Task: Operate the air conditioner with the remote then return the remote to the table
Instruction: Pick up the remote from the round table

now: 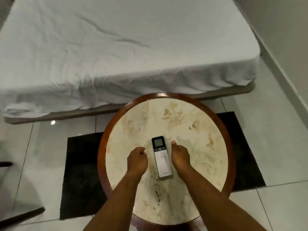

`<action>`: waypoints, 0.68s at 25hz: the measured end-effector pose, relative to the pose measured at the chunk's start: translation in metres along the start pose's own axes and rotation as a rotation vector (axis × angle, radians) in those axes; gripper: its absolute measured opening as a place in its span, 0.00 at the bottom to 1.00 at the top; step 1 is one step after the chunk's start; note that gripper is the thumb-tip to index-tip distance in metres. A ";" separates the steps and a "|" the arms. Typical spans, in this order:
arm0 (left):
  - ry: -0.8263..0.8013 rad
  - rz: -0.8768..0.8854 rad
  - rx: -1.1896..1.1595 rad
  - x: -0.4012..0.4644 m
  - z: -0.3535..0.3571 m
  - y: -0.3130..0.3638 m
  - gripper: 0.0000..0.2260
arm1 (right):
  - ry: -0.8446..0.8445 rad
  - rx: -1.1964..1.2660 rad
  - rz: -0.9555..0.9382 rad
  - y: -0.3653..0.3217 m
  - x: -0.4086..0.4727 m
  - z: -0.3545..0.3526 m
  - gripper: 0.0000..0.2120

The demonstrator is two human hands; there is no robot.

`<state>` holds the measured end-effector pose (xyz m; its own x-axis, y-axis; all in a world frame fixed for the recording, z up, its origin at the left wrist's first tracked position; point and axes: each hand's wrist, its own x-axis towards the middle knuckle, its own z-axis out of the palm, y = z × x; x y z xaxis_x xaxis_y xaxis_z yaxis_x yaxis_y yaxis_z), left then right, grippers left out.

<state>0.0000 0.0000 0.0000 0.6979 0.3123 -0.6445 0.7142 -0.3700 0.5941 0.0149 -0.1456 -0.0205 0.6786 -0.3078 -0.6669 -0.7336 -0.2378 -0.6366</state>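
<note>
Small print low on the remote [161, 156] is unreadable; the table [183, 124] is cut off below

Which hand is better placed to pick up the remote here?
Right, marginally. The right hand lies alongside the slim grey-and-white remote on the round marble table, thumb extended near its screen. The left hand is curled into a fist.

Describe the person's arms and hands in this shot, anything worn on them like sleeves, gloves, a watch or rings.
Both forearms are bare as far as the frame shows: no sleeves or cuffs. The left hand and right hand wear no gloves, and no watch or bracelet shows at either wrist. No rings are visible, though the fingers are curled and partly hidden, so that cannot be ruled out.
</note>
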 end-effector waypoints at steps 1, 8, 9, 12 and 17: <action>-0.002 -0.023 -0.007 0.007 0.012 -0.005 0.16 | 0.018 0.002 0.016 0.004 0.007 0.008 0.24; -0.107 -0.180 -0.232 0.020 0.050 -0.019 0.15 | -0.010 -0.024 0.087 0.027 0.033 0.028 0.15; -0.097 -0.208 -0.262 0.022 0.052 -0.021 0.15 | -0.017 -0.032 0.076 0.029 0.033 0.031 0.14; -0.078 -0.286 -0.315 0.023 0.051 -0.018 0.14 | -0.050 -0.051 0.032 0.031 0.030 0.036 0.10; -0.083 -0.279 -0.337 0.012 0.031 -0.007 0.13 | -0.167 0.088 0.079 0.027 0.017 0.029 0.06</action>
<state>0.0018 -0.0209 -0.0273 0.4796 0.2829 -0.8307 0.8615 0.0281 0.5069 0.0071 -0.1309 -0.0601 0.6210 -0.1636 -0.7666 -0.7838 -0.1350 -0.6061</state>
